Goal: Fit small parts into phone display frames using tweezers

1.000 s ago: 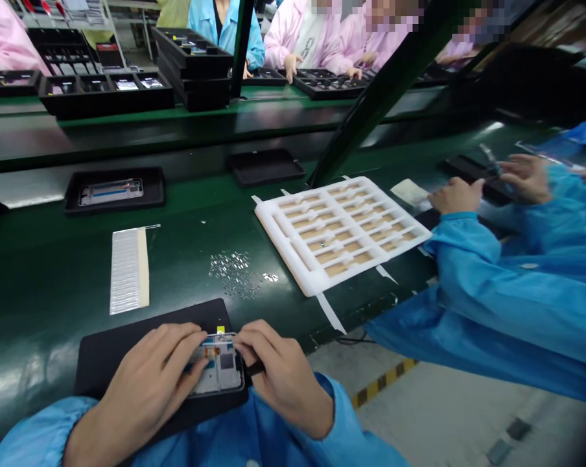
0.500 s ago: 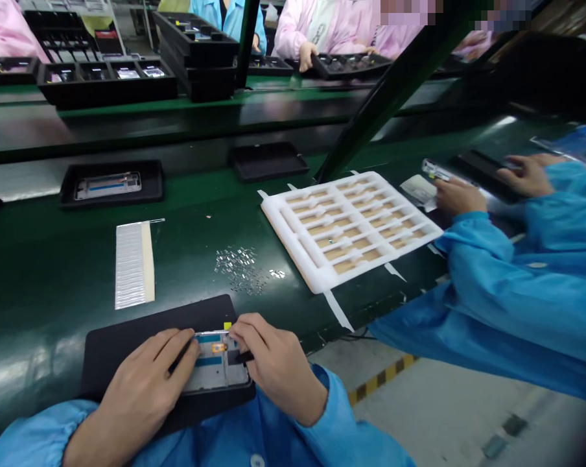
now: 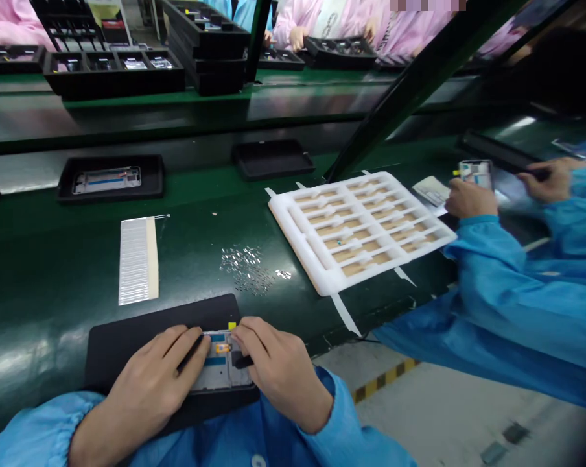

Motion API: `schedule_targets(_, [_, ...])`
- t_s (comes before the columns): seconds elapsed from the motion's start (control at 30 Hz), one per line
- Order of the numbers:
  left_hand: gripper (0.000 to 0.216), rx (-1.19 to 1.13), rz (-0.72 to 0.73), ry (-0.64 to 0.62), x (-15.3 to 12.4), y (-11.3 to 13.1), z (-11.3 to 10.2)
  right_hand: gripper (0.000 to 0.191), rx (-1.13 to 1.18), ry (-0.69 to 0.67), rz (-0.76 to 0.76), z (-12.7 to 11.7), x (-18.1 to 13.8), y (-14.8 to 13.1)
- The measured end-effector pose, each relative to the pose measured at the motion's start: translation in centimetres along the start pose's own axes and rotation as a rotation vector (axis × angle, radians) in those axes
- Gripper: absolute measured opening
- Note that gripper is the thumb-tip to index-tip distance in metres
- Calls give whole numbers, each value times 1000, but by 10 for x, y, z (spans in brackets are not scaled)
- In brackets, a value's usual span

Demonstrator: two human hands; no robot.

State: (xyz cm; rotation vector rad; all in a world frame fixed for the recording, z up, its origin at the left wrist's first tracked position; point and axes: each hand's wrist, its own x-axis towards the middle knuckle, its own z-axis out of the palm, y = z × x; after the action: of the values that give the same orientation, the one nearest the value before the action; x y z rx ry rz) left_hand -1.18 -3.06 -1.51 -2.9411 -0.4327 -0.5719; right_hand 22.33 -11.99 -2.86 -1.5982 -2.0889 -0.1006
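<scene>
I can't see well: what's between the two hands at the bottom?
In the head view, a phone frame lies between the left hand and the right hand, on a black mat. Both hands touch it; the right hand pinches a black tool.

Both forearms enter from the bottom edge in blue sleeves (image 3: 344, 425), with the wrists bare. The left hand (image 3: 150, 386) is palm down, its fingers (image 3: 183, 344) stretched forward and angled right; its grip is unclear. The right hand (image 3: 281, 370) is knuckles up, its fingers (image 3: 247, 332) curled and pinched together with the tips pointing left. The fingertips of the two hands are close together but not touching.
</scene>
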Motion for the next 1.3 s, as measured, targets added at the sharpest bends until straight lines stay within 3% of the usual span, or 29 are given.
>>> schedule_targets(0.4, [40, -80, 8, -82, 0, -2, 5, 29, -155, -33, -66, -4, -2, -11])
schedule_targets(0.6, [38, -82, 5, -65, 4, -5, 3, 43, -272, -85, 7, -2, -15, -37])
schedule_targets(0.7, [39, -83, 4, -60, 6, -5, 2, 39, -246, -84, 41, -1, -17, -42])
schedule_targets(0.8, [39, -72, 2, -62, 5, -5, 3, 32, -118, -16, 60, 2, -17, -29])
schedule_targets(0.9, [39, -52, 5, -62, 5, -6, 3, 25, 52, 137, 74, 8, -21, -5])
schedule_targets(1.07, [36, -75, -23, -81, 6, -8, -4, 19, 16, 443, 175, 20, -28, 25])
schedule_targets(1.13, [32, -104, -52, -115, 5, -10, -8, 18, 7, 467, 192, 21, -29, 27])
schedule_targets(1.3, [58, -142, -54, -240, -6, -17, -13, 16, 13, 458, 177, 21, -27, 24])
